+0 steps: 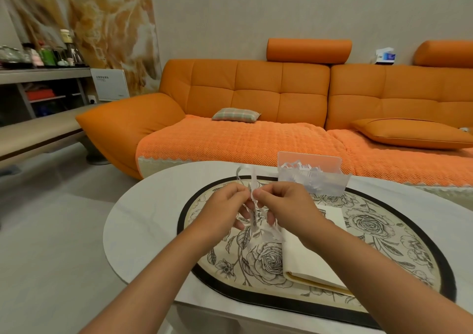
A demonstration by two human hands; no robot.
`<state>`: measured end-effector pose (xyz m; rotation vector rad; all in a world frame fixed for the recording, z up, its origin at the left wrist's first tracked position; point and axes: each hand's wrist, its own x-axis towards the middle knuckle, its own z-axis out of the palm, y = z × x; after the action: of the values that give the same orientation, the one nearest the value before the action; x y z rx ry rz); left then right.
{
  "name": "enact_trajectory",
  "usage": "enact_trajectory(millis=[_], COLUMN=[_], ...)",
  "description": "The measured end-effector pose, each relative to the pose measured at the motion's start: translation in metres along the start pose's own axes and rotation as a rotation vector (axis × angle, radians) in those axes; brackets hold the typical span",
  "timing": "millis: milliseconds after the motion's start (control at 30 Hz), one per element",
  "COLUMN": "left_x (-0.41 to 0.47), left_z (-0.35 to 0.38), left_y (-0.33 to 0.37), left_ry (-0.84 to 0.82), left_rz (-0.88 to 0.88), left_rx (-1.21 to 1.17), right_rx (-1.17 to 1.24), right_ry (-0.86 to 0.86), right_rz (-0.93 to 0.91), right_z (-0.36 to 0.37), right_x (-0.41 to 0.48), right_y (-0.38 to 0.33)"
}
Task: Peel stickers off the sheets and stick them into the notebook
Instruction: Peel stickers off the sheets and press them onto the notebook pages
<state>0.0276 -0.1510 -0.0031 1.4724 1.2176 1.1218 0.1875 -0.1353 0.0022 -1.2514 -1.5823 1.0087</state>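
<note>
White and curled, a cut-out sticker sheet (253,207) hangs upright between both hands, held in the air above the near-left part of an oval mat (384,234) printed with grey roses and edged in black. The left hand (224,207) pinches the sheet's left edge between thumb and forefinger, its other fingers (239,222) curled below. The right hand (289,205) pinches the sheet from the other side, and its lower fingers are curled behind the paper. The 2 hands are close together, thumbs nearly touching. A loop of the sheet rises above them and a ragged tail dangles below, just over the mat.

The notebook (307,254), cream-coloured, lies flat on the mat below the right wrist, its far part hidden by the right hand and forearm. Beyond the hands, at the mat's far edge, a clear plastic holder (313,179) stands upright with more white sheets in it.

The mat lies on a white rounded tabletop (143,231). Behind it runs an orange sofa (256,90) with a plaid cushion (235,115) and an orange cushion (409,133) on the seat. A grey shelf (38,75) with bottles stands at far left.
</note>
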Motion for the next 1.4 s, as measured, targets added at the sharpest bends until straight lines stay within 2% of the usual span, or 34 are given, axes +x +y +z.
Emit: enact_trajectory(millis=[200,467,600,800,900,1000,1067,1267,1333,1400], left_x=[0.002,0.003,0.001,0.0,-0.001,0.0,0.0,0.002,0.002,0.001], left_z=[-0.007,-0.017,-0.019,-0.025,-0.027,-0.028,-0.026,-0.019,-0.018,-0.018], left_y=[-0.005,-0.011,-0.014,-0.019,-0.02,-0.019,-0.017,-0.016,-0.016,-0.016], left_ry=[0.053,0.13,0.079,0.092,0.142,0.205,0.219,0.265,0.285,0.3], left_rz=[0.048,-0.029,-0.067,0.044,0.075,0.071,0.047,0.014,0.028,0.091], left_rx=[0.089,0.203,0.206,0.339,0.372,0.347,0.282,0.166,0.175,0.28], right_rx=[-0.029,-0.073,-0.122,-0.158,-0.082,0.098,0.136,-0.025,-0.022,-0.032], right_ry=[-0.006,0.001,-0.021,-0.021,-0.024,-0.012,-0.003,0.005,0.02,0.027], right_rz=[-0.029,0.111,0.115,0.042,0.042,0.148,0.172,0.082,0.071,0.052], right_z=[0.004,0.019,0.027,0.028,0.028,0.028,0.029,0.033,0.032,0.029], right_x=[0.002,0.009,0.008,0.01,0.01,0.012,0.012,0.009,0.009,0.009], right_y=[-0.002,0.001,0.0,-0.004,-0.005,-0.005,-0.005,-0.005,-0.005,-0.005])
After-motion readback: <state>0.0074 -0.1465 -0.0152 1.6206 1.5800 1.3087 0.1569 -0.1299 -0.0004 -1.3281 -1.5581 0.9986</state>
